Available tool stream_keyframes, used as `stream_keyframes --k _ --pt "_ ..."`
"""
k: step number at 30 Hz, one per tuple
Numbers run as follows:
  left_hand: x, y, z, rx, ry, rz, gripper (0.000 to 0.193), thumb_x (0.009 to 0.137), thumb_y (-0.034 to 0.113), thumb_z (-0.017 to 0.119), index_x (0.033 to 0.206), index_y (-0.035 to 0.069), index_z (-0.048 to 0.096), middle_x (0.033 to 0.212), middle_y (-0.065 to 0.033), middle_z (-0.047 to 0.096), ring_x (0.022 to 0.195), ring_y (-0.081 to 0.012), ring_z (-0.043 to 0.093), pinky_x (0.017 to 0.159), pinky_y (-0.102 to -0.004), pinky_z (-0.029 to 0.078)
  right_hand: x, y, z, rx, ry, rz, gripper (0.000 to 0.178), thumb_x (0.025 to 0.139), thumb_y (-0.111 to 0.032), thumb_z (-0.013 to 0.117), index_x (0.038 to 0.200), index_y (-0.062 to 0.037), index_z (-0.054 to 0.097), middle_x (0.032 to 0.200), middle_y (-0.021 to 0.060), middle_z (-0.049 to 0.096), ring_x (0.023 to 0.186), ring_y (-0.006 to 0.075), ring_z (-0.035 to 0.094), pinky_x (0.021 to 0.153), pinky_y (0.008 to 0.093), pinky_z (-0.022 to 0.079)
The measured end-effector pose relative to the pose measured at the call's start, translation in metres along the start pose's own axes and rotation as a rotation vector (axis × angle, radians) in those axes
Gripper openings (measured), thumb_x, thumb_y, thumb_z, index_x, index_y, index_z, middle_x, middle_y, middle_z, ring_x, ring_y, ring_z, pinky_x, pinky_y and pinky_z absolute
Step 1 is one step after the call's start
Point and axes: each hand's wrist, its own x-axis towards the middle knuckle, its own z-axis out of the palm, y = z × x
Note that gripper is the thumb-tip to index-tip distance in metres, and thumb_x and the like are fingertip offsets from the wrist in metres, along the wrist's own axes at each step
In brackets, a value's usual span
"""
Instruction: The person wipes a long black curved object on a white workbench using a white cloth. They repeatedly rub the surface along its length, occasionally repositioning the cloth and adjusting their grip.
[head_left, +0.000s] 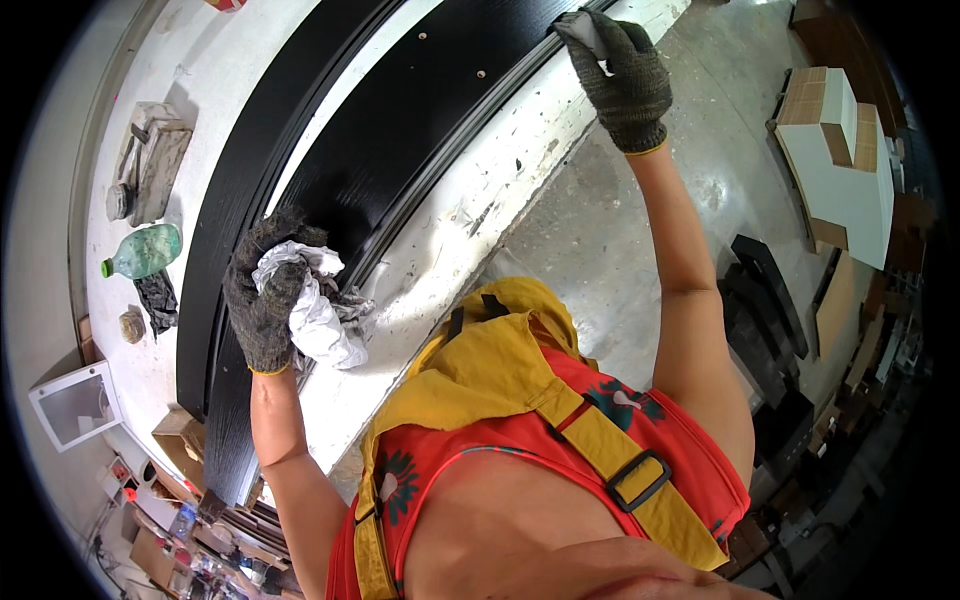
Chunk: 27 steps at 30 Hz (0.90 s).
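My left hand [268, 300], in a dark knitted glove, grips a crumpled white rag [325, 325] over the near black board [400, 120]. Some of the rag is greyed and hangs past the board's near edge. At the board's far right end, my right hand [622, 85] wears a matching glove. Its fingers are closed around a small pale grey piece [583, 35] at the board's edge; whether this is cloth or abrasive paper I cannot tell. A second black board [240, 165] lies alongside, beyond a white gap.
On the white worktable [215, 60] are a green plastic bottle [148, 251], a stained block [162, 165] with tools on it and a black scrap [157, 300]. Stacked white panels [835, 165] and black pieces [765, 300] stand on the concrete floor [585, 235] at right.
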Motion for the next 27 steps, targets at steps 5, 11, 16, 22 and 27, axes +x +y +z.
stream_keyframes --k 5,11,16,22,27 --pt "-0.001 -0.001 -0.002 -0.071 -0.020 -0.056 0.057 0.079 0.026 0.075 0.124 -0.006 0.061 0.103 -0.0161 0.071 0.092 -0.0223 0.068 0.086 -0.0346 0.053 0.009 -0.010 -0.009 0.030 -0.052 0.112 0.036 0.078 -0.017 0.082 0.110 -0.0069 0.069 0.084 0.0104 0.065 0.063 0.0239 0.061 0.057 0.0372 0.049" --pt "0.001 -0.003 -0.001 0.001 -0.014 -0.009 0.059 0.080 0.027 0.070 0.127 -0.006 0.059 0.102 -0.0209 0.071 0.087 -0.0259 0.070 0.082 -0.0383 0.056 0.001 0.008 -0.007 0.036 -0.138 -0.029 0.036 0.080 -0.021 0.082 0.111 -0.0088 0.070 0.089 0.0067 0.069 0.067 0.0173 0.064 0.061 0.0306 0.053" --pt "0.000 -0.009 -0.004 0.000 -0.002 -0.012 0.058 0.080 0.025 0.069 0.127 -0.006 0.059 0.102 -0.0205 0.071 0.087 -0.0259 0.070 0.082 -0.0381 0.056 0.010 -0.004 -0.009 0.161 -0.117 0.139 0.031 0.082 -0.020 0.079 0.108 -0.0059 0.070 0.085 0.0100 0.066 0.065 0.0218 0.061 0.059 0.0345 0.050" --pt "0.001 -0.003 -0.001 0.006 -0.007 -0.015 0.055 0.080 0.024 0.069 0.126 -0.006 0.060 0.102 -0.0194 0.071 0.086 -0.0248 0.070 0.081 -0.0366 0.056 -0.009 0.002 -0.008 0.164 -0.217 -0.023 0.035 0.082 -0.021 0.080 0.113 -0.0054 0.070 0.089 0.0120 0.069 0.078 0.0233 0.064 0.069 0.0327 0.053" --pt "0.000 -0.002 0.001 0.025 0.001 -0.009 0.056 0.080 0.026 0.069 0.125 -0.007 0.060 0.101 -0.0194 0.071 0.086 -0.0245 0.070 0.080 -0.0364 0.056 0.006 -0.005 -0.021 0.412 -0.171 0.196 0.025 0.087 -0.018 0.076 0.109 -0.0069 0.073 0.090 0.0096 0.070 0.079 0.0220 0.065 0.072 0.0331 0.053"
